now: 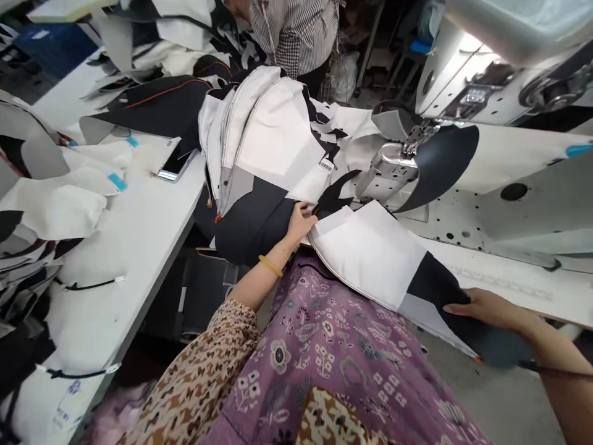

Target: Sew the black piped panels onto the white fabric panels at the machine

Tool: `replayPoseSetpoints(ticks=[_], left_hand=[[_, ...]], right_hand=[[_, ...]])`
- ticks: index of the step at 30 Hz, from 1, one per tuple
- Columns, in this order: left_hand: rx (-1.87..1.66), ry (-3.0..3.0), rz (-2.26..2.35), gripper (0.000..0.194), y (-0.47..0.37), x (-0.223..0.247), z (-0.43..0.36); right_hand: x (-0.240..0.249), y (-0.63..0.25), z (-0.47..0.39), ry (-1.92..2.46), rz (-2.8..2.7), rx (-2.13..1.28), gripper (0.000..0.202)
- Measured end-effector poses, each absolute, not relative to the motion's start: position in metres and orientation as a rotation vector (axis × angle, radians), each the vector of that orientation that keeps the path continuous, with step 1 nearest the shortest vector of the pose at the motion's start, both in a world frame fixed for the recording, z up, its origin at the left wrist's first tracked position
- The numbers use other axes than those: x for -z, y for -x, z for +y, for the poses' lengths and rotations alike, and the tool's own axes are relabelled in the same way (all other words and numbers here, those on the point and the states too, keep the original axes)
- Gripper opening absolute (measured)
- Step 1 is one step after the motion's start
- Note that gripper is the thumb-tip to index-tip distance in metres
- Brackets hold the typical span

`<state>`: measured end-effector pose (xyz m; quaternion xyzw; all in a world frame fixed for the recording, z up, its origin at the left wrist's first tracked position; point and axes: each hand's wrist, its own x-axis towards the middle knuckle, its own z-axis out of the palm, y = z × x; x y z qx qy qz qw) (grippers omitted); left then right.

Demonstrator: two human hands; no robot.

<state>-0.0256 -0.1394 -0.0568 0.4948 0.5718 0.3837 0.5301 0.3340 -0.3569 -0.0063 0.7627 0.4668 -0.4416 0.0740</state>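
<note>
A sewn fabric panel [370,247], white with black and grey sections and a piped edge, stretches across my lap in front of the sewing machine. My right hand [486,307] pinches its black end at the right, thumb on top. At its left end my left hand [301,222] has its fingers bent together on the panel's edge, beside a black strip. Just behind my left hand lies a stack of similar panels [273,130], white above and black below. The sewing machine's metal arm end [391,167] stands beyond the panel, with a dark piece [445,161] behind it.
The machine head [504,68] overhangs the upper right. On the left, a white table [162,247] bears a phone [178,165] and piles of cut pieces [60,198]. A person in a striped top [306,37] stands beyond the stack.
</note>
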Motion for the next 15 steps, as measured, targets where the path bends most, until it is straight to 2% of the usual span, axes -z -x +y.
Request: replayPoseSetpoints(ticks=[2,3,5,7,10,12,15], left_hand=[[-0.817,-1.332,1.341,0.019,0.02,0.061,-0.135],[-0.802,-1.362,1.306,0.011,0.016,0.061,-0.134],[-0.786,-1.436,1.246,0.017,0.01,0.055,-0.133],[-0.799,-1.495,1.196,0.023,0.004,0.044,-0.137],[-0.862,-1.533,1.138,0.022,-0.003,0.024,-0.149],[-0.902,-1.497,1.06,0.019,-0.004,0.012,-0.159],[-0.905,-1.445,0.874,0.024,0.0,-0.004,-0.167]], right_hand=[[0.013,-0.336,-0.356,-2.255,1.367,1.11,0.016],[0.012,-0.333,-0.352,-2.284,1.403,0.987,0.02],[0.004,-0.312,-0.335,-2.437,1.579,0.79,0.035],[-0.008,-0.279,-0.307,-2.618,1.937,0.745,0.039],[-0.024,-0.226,-0.254,-2.477,2.506,0.791,0.04],[-0.032,-0.202,-0.222,-2.438,2.666,0.866,0.046],[-0.037,-0.187,-0.192,-2.281,2.633,1.324,0.044]])
